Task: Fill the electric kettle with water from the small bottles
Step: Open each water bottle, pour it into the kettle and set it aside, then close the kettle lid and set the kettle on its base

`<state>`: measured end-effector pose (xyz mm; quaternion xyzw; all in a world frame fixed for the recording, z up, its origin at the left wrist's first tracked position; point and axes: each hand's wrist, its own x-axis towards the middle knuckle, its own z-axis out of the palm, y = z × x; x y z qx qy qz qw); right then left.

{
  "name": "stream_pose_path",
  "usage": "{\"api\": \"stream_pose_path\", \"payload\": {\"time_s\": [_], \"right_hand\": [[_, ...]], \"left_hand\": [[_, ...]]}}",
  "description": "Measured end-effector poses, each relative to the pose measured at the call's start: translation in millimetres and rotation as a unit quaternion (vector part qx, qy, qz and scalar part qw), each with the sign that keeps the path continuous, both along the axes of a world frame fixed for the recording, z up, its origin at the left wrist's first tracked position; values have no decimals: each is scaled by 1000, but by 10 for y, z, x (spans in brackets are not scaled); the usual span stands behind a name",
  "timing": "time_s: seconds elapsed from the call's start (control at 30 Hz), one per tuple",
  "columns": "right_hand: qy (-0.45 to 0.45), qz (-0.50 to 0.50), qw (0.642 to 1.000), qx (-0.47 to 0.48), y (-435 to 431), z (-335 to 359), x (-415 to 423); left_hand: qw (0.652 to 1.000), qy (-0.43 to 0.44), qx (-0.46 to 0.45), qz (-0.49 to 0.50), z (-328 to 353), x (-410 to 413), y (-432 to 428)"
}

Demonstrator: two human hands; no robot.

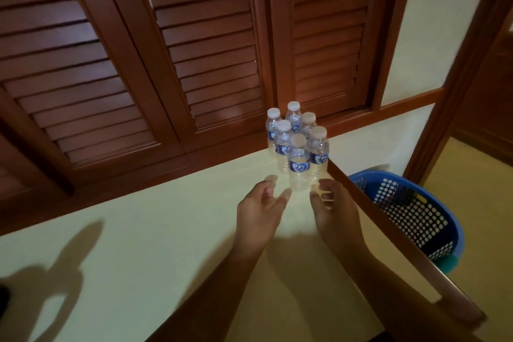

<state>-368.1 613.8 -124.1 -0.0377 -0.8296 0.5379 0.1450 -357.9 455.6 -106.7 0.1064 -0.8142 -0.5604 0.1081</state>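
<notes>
Several small clear water bottles (298, 144) with white caps and blue labels stand bunched together at the far right corner of a pale yellow counter (155, 230). The nearest bottle (299, 165) stands just beyond my fingers. My left hand (259, 209) hovers to its left with relaxed fingers, holding nothing. My right hand (333, 207) is just right of the bottle's base, fingers loosely curled, apart from it or barely at it. No kettle is in view.
Dark wooden louvred doors (177, 50) rise behind the counter. The counter's wooden edge (388, 230) runs diagonally at the right. Beyond it, on the floor, stands a blue perforated plastic basket (410, 208). A doorway opens at far right.
</notes>
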Motion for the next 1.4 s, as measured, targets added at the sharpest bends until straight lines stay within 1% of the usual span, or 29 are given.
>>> {"api": "stream_pose_path", "payload": {"time_s": [0.1, 0.2, 0.27, 0.37, 0.47, 0.6, 0.77, 0.9, 1.03, 1.1, 1.17, 1.23, 1.33, 1.4], "right_hand": [[32, 87, 996, 8, -297, 16, 277], [27, 171, 985, -4, -624, 82, 549], [34, 226, 974, 5, -875, 113, 742], [37, 282, 959, -5, -1164, 116, 976], [19, 347, 938, -13, -1500, 82, 1242], [6, 408, 912, -36, -1935, 68, 1605], [-18, 461, 886, -40, -2405, 82, 2074], [-28, 473, 879, -52, -2715, 153, 2398], [-28, 453, 887, -83, -3010, 305, 2712], [-21, 427, 899, -95, -3167, 428, 2821], [3, 385, 919, -80, -3349, 593, 2876], [30, 340, 934, -105, -3530, 754, 2906], [30, 300, 937, -177, -3768, 942, 2968], [27, 282, 942, -179, -3896, 1043, 3039]], "left_hand": [[999, 37, 14, 3, 55, 383, -206], [998, 56, -3, 15, 107, 774, -443], [997, 59, -12, 47, 97, 1054, -653], [994, 50, -9, 95, 75, 1418, -904], [986, 47, -11, 158, 78, 1837, -1174], [976, 44, -11, 211, 21, 2367, -1521], [962, 42, -24, 268, -21, 2954, -1925], [959, 55, -28, 277, 48, 3369, -2202], [956, 91, -15, 277, 149, 3786, -2524], [955, 109, 2, 275, 201, 3992, -2716], [956, 119, 7, 267, 283, 4156, -2933], [957, 133, 13, 257, 397, 4274, -3155], [956, 162, 4, 245, 551, 4358, -3472], [953, 172, -19, 249, 619, 4377, -3665]]}}
